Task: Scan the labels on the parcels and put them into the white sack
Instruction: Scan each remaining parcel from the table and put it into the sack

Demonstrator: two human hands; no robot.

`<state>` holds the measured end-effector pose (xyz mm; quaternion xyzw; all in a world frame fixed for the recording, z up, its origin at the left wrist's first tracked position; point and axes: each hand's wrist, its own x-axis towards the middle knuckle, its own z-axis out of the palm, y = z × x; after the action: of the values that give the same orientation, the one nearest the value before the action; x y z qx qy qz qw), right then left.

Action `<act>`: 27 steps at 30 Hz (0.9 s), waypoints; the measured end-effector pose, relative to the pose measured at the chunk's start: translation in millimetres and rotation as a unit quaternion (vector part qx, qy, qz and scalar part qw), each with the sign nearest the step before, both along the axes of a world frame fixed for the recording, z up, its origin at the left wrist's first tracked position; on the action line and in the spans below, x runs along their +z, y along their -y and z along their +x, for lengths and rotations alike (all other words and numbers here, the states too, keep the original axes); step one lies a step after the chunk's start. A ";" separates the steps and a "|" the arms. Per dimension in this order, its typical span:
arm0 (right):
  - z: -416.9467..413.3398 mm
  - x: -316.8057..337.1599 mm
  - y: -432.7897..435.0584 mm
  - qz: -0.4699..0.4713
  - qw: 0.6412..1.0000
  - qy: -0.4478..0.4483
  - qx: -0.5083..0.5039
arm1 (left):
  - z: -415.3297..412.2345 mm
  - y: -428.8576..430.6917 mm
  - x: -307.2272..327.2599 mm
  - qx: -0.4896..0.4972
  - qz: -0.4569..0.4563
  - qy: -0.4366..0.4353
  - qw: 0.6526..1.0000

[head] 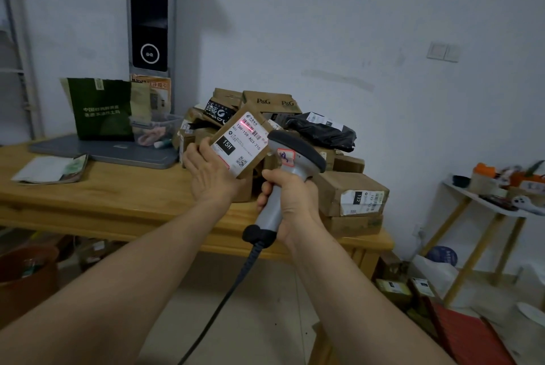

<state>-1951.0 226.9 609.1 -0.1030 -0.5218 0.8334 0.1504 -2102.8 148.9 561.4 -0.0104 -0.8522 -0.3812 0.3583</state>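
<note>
Left hand grips a small labelled parcel above the wooden table; right hand clasps a grey scanner, its red beam on the label. Behind, parcels pile against the white wall; a shelf stands far right.

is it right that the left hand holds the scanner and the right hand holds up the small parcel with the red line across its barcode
Not quite: the hands are swapped. In the head view the right hand grips the scanner, and the left hand holds up the small parcel. The rest stands: the red line does lie across the barcode on its label.
</note>
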 end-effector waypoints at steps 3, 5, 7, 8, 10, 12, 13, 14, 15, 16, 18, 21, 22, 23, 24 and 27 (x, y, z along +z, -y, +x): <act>-0.7 -0.8 3.1 -0.004 1.000 0.007 -0.003 | -1.1 2.1 0.3 0.003 0.000 0.001 1.000; -2.0 -1.2 5.3 -0.011 1.000 0.012 0.000 | -1.5 3.0 -0.2 0.004 -0.001 0.001 1.000; -3.5 -1.1 7.4 -0.021 1.000 0.019 0.005 | -1.9 4.8 -1.0 0.007 -0.002 0.001 1.000; -4.1 -0.6 8.4 -0.025 0.999 0.020 0.006 | -2.3 6.1 -1.1 0.008 -0.002 0.002 1.000; -5.0 0.3 10.2 -0.032 0.999 0.020 0.007 | -3.0 8.1 -0.9 0.009 0.000 0.005 1.000; -5.3 0.6 11.7 -0.037 0.999 0.019 0.006 | -3.4 9.5 -0.6 0.008 0.000 0.004 1.000; -5.4 0.5 12.4 -0.040 0.999 0.019 0.006 | -3.5 10.2 -0.7 0.008 -0.001 0.002 1.000; -5.3 0.5 13.1 -0.042 0.999 0.019 0.007 | -3.7 11.0 -0.7 0.008 -0.002 0.000 1.000; -5.7 0.4 13.9 -0.042 0.999 0.020 0.008 | -4.1 12.0 -0.7 0.008 -0.004 -0.001 1.000; -5.6 0.4 14.9 -0.041 0.999 0.020 0.009 | -4.5 13.1 -0.6 0.009 -0.006 -0.002 1.000; -6.2 0.4 16.9 -0.041 0.999 0.017 0.010 | -5.4 15.5 -0.3 0.012 -0.008 -0.002 1.000; -8.0 1.1 19.3 -0.042 0.999 0.012 0.007 | -6.7 19.2 -0.6 0.015 -0.010 -0.003 1.000; -8.2 1.3 20.0 -0.041 0.999 0.011 0.008 | -6.8 20.6 -1.1 0.015 -0.008 -0.004 1.000; -8.5 1.2 20.6 -0.040 0.999 0.011 0.010 | -7.0 22.2 -2.0 0.016 -0.007 -0.005 1.000; -8.8 0.8 21.1 -0.037 0.999 0.011 0.011 | -7.1 23.7 -2.9 0.017 -0.006 -0.005 1.000; -11.2 -3.7 21.0 -0.015 1.000 0.008 0.017 | -6.3 30.4 -7.3 0.016 -0.003 0.010 1.000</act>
<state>-1962.3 206.0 605.4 -0.1029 -0.5117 0.8430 0.1302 -2109.1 118.5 554.0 0.0058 -0.8570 -0.3732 0.3554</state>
